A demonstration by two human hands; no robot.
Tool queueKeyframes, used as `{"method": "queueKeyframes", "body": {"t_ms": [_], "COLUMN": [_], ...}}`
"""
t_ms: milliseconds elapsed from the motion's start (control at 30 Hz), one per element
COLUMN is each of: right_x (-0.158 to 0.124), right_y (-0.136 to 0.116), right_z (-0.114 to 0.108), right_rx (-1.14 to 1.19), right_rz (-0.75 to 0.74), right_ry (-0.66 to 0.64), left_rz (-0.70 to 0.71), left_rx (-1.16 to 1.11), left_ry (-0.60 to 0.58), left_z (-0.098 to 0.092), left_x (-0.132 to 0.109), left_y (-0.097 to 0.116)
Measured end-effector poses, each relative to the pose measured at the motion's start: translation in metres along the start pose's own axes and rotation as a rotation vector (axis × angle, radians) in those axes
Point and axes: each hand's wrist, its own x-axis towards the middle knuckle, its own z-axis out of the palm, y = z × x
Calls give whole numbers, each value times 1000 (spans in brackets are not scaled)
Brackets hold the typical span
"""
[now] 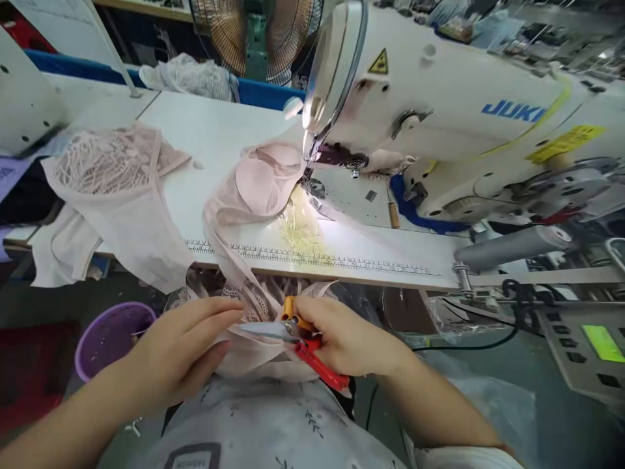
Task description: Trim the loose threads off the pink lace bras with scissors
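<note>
My right hand [349,335] grips scissors [268,331] with red and orange handles, over my lap. Their blades point left and look nearly closed. At the blade tips is my left hand [180,345], its fingers and thumb closed around the edge of pale pink fabric [254,355]; the exact pinch is partly hidden. Above the hands, a pale pink bra [256,185] lies on the sewing table, one part under the needle area of the sewing machine [439,85]. Its strap runs down over the table edge toward my lap, among lace pieces [249,296].
A lace-trimmed pink garment [117,176] hangs over the table's left front edge. A purple bin [110,339] stands on the floor at left. Behind the table is a fan [256,39]. A printed ruler [342,260] runs along the front edge; a control box [586,345] is at right.
</note>
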Motion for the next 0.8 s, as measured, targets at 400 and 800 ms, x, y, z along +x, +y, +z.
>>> {"method": "queueKeyframes", "body": {"t_ms": [400,800], "right_x": [-26,-4], "right_y": [4,12], "right_z": [-5,-30], "right_rx": [6,-55], "right_rz": [161,53], "right_ry": [124,33], "left_rz": [-7,-741], "left_rx": [-436,-1087], "left_ry": [-97,-246], "left_z": [49,41], "left_x": [45,47], "left_y": [20,5]}}
